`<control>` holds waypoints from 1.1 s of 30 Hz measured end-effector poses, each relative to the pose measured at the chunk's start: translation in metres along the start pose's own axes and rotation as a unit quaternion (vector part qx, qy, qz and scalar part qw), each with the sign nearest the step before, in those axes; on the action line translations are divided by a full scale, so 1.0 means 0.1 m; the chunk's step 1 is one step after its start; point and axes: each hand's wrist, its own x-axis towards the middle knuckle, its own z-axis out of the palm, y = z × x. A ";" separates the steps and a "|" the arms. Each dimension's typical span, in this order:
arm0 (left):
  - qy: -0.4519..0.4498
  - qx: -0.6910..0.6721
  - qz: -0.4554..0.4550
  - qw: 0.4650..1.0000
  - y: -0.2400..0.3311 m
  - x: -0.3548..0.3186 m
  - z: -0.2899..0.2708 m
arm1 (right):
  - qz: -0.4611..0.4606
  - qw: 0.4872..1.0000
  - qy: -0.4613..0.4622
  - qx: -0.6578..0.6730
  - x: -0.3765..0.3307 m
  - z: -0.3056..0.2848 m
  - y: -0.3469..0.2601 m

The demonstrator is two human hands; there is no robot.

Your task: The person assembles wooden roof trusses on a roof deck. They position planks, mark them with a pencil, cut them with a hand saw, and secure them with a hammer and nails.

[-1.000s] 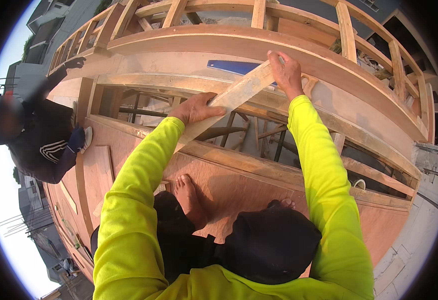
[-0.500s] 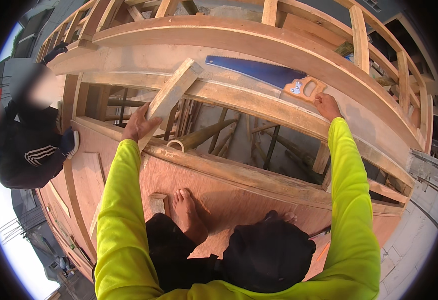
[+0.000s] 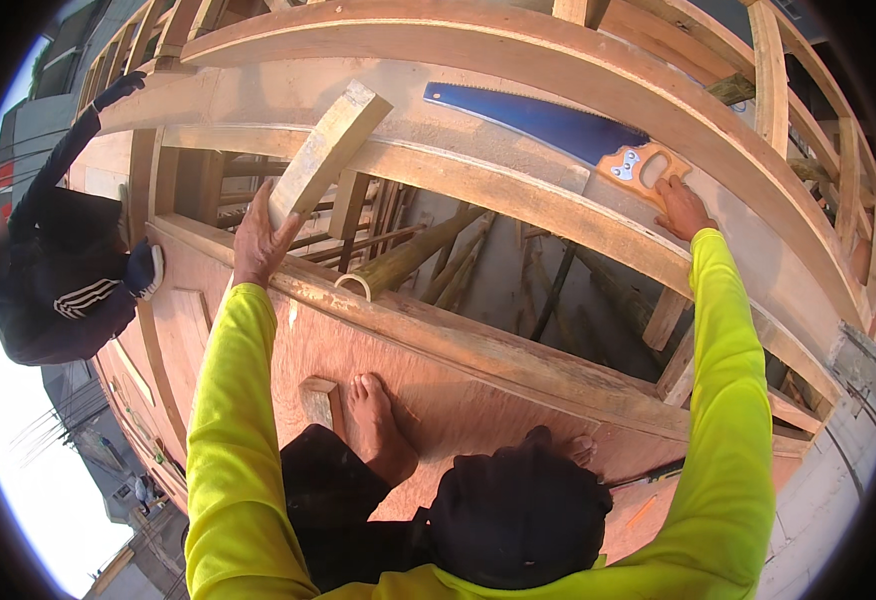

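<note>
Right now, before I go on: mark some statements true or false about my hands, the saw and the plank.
1. The left hand grips a short wooden plank. True.
2. The right hand is at the wooden handle of a blue-bladed handsaw. True.
3. The saw hangs from a nail. False: it lies flat on a timber beam.
4. Both feet are in boots. False: the visible foot is bare.

Open gap between beams (image 3: 518,195), crossed by poles (image 3: 408,258)
</note>
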 end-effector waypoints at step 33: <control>-0.076 0.019 -0.049 0.996 -0.45 0.59 -0.32 | 0.044 0.887 0.069 0.454 -1.61 -2.83 -2.83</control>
